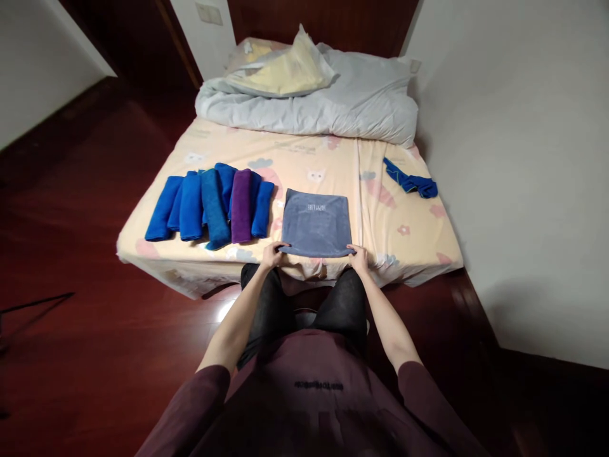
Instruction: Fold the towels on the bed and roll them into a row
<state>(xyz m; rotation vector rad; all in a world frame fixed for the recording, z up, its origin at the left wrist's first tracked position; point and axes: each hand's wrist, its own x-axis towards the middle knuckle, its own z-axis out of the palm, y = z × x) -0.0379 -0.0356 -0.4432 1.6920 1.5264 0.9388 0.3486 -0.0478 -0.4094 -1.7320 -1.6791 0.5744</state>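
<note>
A grey-blue towel (316, 223) with small white lettering lies flat near the front edge of the bed. Its near edge is turned up into a narrow fold or roll. My left hand (273, 255) pinches the left end of that edge, and my right hand (359, 257) pinches the right end. To the left lie several rolled blue towels (191, 206), a teal rolled towel (215, 209) and a purple rolled towel (242, 206), side by side and partly stacked.
A crumpled blue cloth (412, 181) with yellow-green edging lies at the bed's right side. Across the back are a folded white quilt (304, 117) and a yellow pillow (290, 70). The bed sheet (323, 162) is patterned; a wall (514, 158) stands to the right.
</note>
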